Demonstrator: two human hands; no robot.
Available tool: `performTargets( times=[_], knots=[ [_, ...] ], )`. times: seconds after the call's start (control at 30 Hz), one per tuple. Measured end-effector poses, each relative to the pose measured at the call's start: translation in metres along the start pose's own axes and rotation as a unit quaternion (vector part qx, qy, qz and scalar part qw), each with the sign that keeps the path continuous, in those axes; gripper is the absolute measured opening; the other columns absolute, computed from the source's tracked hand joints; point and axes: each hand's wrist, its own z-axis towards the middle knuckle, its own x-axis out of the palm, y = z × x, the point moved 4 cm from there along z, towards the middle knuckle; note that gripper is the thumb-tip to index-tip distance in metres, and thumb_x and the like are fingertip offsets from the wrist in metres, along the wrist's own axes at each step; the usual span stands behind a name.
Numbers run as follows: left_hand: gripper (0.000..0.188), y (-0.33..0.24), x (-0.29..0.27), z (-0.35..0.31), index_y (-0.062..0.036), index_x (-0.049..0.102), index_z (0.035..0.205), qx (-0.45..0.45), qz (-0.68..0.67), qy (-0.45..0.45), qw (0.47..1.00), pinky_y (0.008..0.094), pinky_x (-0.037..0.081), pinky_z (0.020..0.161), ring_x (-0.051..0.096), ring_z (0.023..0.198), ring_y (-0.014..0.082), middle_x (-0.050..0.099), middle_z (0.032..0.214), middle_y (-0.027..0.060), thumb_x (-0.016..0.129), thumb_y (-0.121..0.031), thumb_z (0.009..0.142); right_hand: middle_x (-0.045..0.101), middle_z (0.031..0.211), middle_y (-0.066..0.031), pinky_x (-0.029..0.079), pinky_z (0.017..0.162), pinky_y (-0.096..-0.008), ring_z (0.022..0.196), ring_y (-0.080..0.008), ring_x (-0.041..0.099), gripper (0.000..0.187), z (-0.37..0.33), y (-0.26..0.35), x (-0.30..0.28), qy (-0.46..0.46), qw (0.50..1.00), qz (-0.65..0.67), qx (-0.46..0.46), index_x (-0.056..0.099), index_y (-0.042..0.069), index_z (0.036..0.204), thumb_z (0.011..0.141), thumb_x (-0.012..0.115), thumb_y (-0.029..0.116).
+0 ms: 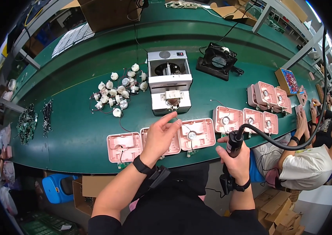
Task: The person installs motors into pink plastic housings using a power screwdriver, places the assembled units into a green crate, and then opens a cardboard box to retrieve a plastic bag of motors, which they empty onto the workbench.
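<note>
My left hand reaches over a row of pink plastic housings, its fingertips just in front of the white-and-grey screw feeder. Its fingers are slightly apart, and I see nothing between them. In my right hand is a black electric screwdriver, its cable arching up to the right. Under my left forearm and hand lie a pink housing with a dangling circuit board and another partly hidden one. Just right of that hand sits a housing with a round silver speaker inside.
Several white round parts with wires lie left of the feeder. A black fan stands behind. More housings fill the right side, near a box of small parts. Circuit boards are heaped far left. A co-worker sits right.
</note>
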Motion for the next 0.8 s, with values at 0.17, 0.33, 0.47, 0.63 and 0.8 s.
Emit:
performTargets(
  times=[0.17,0.33,0.47,0.63,0.8],
  knots=[
    [0.047,-0.002,0.010,-0.007,-0.0004,0.057,0.126,0.051,-0.033,0.001,0.998,0.0233,0.050,0.068,0.061,0.078,0.0084,0.068,0.095,0.0087,0.067,-0.025,0.088,0.055,0.064,0.0004,0.039,0.046,-0.0208,0.050,-0.0065,0.052,0.022,-0.002,0.000,-0.003,-0.001,1.000,0.003,0.002,0.062,-0.001,0.095,0.077,0.072,0.007],
    [0.055,-0.031,0.026,-0.013,0.0038,0.052,0.128,0.142,0.116,0.071,0.980,0.0281,0.051,0.080,0.063,0.095,0.0199,0.063,0.115,0.0186,0.069,-0.026,0.085,0.056,0.065,-0.0001,0.039,0.046,-0.0205,0.050,-0.0064,0.052,0.021,-0.004,0.000,-0.004,-0.004,1.000,0.009,0.014,0.062,-0.002,0.095,0.077,0.072,0.006],
    [0.061,-0.028,0.040,0.009,0.0020,0.050,0.130,0.211,0.229,0.093,0.946,0.0329,0.051,0.086,0.061,0.104,0.0270,0.056,0.125,0.0229,0.069,-0.031,0.083,0.057,0.067,-0.0010,0.039,0.047,-0.0204,0.050,-0.0066,0.052,0.020,-0.007,0.009,0.002,0.004,1.000,0.012,0.021,0.062,-0.002,0.094,0.078,0.071,0.004],
    [0.060,-0.013,0.039,0.021,-0.0039,0.051,0.131,0.242,0.337,0.062,0.908,0.0375,0.050,0.089,0.055,0.115,0.0340,0.052,0.129,0.0256,0.068,-0.034,0.083,0.061,0.074,-0.0046,0.040,0.048,-0.0207,0.050,-0.0071,0.052,0.020,-0.012,0.011,0.004,0.030,0.997,0.047,0.051,0.059,-0.002,0.096,0.079,0.068,0.001],
    [0.056,-0.051,0.013,-0.008,-0.0077,0.055,0.127,0.254,0.367,0.034,0.894,0.0378,0.051,0.085,0.060,0.107,0.0324,0.060,0.120,0.0211,0.070,-0.035,0.081,0.064,0.088,-0.0108,0.042,0.048,-0.0211,0.052,-0.0084,0.052,0.024,-0.016,0.007,-0.003,0.012,0.993,0.093,0.072,0.053,-0.002,0.101,0.079,0.065,-0.003]
  ],
)
